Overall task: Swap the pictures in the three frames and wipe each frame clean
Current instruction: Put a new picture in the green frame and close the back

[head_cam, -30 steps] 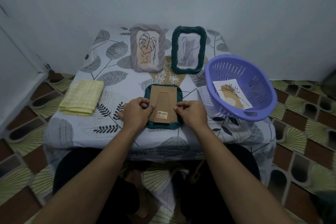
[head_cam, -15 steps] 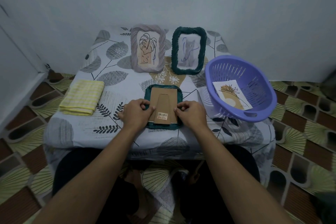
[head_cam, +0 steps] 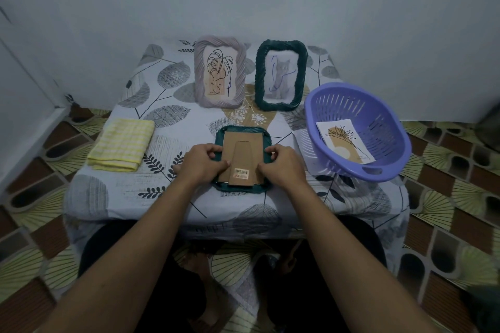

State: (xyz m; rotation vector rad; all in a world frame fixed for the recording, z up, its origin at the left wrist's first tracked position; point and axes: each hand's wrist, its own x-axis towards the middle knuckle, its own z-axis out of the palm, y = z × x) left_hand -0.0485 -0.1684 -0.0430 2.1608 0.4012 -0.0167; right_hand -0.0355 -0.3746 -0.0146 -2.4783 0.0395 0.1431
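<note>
At the table's near edge, a dark green frame [head_cam: 242, 159] lies face down, its cardboard backing [head_cam: 242, 157] pinched at either side by the left hand [head_cam: 203, 163] and right hand [head_cam: 281, 167]. Beyond stand two upright frames — lilac [head_cam: 219, 72] and green [head_cam: 281, 75]. Right, a purple basket [head_cam: 357, 131] holds one loose picture [head_cam: 344, 141].

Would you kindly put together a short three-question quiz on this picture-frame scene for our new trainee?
1. True or false: the dark green frame between the hands lies face down.
2. Where is the loose picture? A) on the yellow cloth B) in the purple basket C) on the floor
3. How many frames stand upright at the back?

Key:
1. True; its cardboard back faces up, left hand and right hand at its sides.
2. B.
3. Two: the grey frame and the green cat frame.
</note>
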